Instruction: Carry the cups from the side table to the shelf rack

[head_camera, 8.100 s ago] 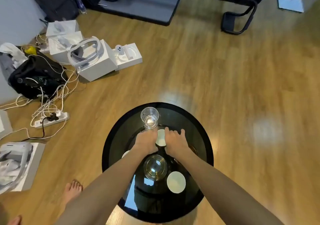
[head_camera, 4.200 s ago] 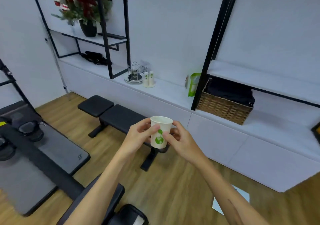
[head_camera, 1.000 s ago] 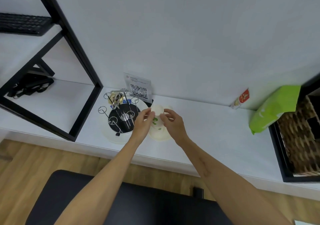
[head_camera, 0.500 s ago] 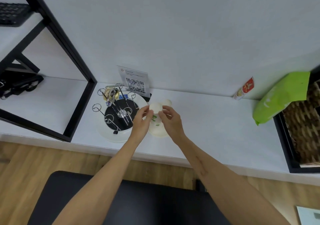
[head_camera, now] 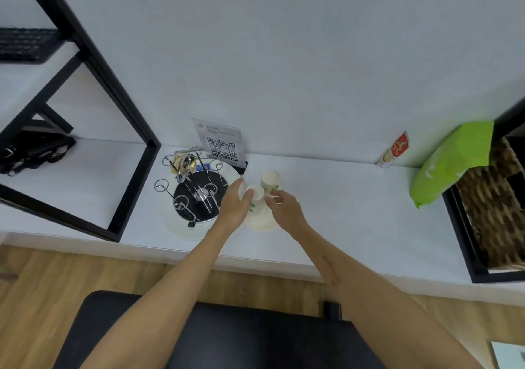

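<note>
Reaching over the white shelf (head_camera: pixel 341 206), I had my left hand (head_camera: pixel 234 205) curled against the side of a white paper cup (head_camera: pixel 255 192), fingers loosely bent and touching it, while my right hand (head_camera: pixel 287 212) pinched in from the other side, thumb and forefinger nearly together at the cup's wall; whether either hand truly clamped it I cannot tell. That cup stood upside down on a pale round plate (head_camera: pixel 261 225), just beside a second paper cup (head_camera: pixel 270 179) behind it. To the left sat a wire cup rack (head_camera: pixel 196 189) on a black disc, with a QR code card (head_camera: pixel 223 144) leaning on the wall. A black frame post (head_camera: pixel 113 90) crossed the left side; a green bag (head_camera: pixel 451 164) and a wicker basket (head_camera: pixel 494 204) lay far right, the basket cut off by the edge. A black bench (head_camera: pixel 227 337) filled the bottom, over wooden floor. The green print on the cups was too blurred to read.
</note>
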